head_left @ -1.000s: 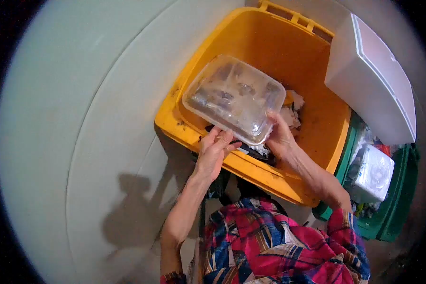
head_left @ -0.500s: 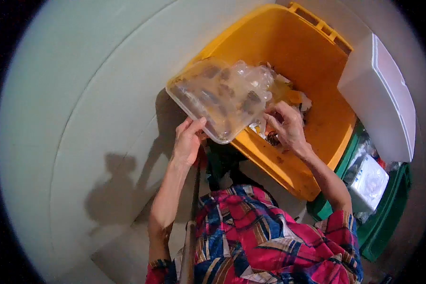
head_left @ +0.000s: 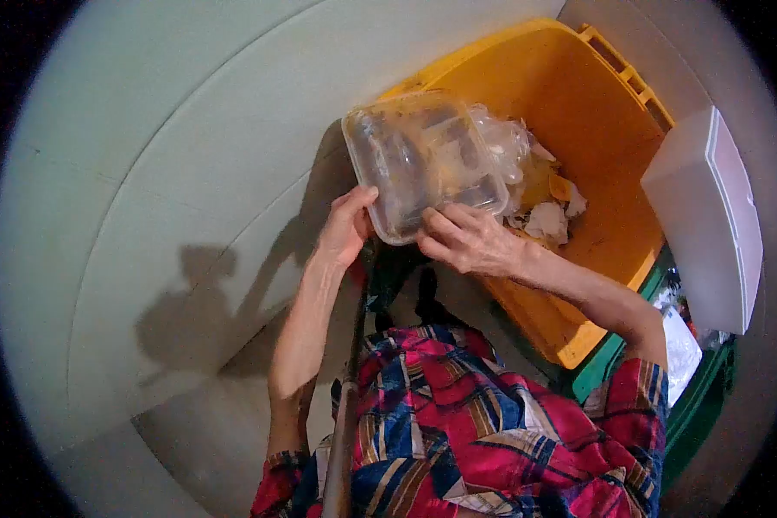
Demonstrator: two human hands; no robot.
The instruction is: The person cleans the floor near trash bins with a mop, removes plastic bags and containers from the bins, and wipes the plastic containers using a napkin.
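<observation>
A clear plastic food container (head_left: 432,164), dirty with brownish residue, is held tilted in front of me beside the mouth of a yellow bin (head_left: 613,207). My left hand (head_left: 347,226) grips its left edge, thumb on top. At the near edge, my right hand (head_left: 466,237) has its fingers curled and pressed against the container's rim; whether a small scrap is between them is hidden. Crumpled clear plastic (head_left: 505,142) and pale scraps (head_left: 548,222) lie inside the bin, just beyond the container.
A white foam box (head_left: 704,224) stands at the right, above a green bin (head_left: 699,432) that holds bagged waste and a white foam piece (head_left: 680,354). A pole (head_left: 341,440) rises along my left side. A pale wall (head_left: 190,129) curves around the left.
My right hand has moved left from over the bin to the container's near edge. The container has turned and shifted slightly right. The left hand keeps its grip.
</observation>
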